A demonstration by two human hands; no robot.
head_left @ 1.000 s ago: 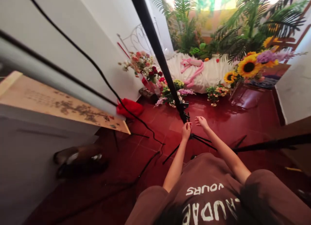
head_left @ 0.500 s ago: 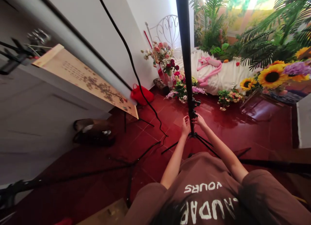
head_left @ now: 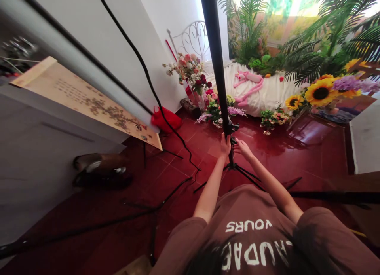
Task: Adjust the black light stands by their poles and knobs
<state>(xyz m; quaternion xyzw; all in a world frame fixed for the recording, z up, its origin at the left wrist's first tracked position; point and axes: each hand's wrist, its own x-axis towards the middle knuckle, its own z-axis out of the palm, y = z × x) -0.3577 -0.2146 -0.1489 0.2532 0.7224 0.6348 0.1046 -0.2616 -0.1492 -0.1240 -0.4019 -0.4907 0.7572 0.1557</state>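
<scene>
Near: left hand lay right against the black stand, grip tightness impossible to tell | right hand, loosely curled, was at its knob, hold unclear | stand stood on near red floor | far: sunflowers right, pink plush on white cloth

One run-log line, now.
left hand: against black upright pole | right hand: at small black knob, grip unclear | black splayed legs: on red tiled floor

Black stand cut off by top edge; brown-black bundle blurred.
</scene>
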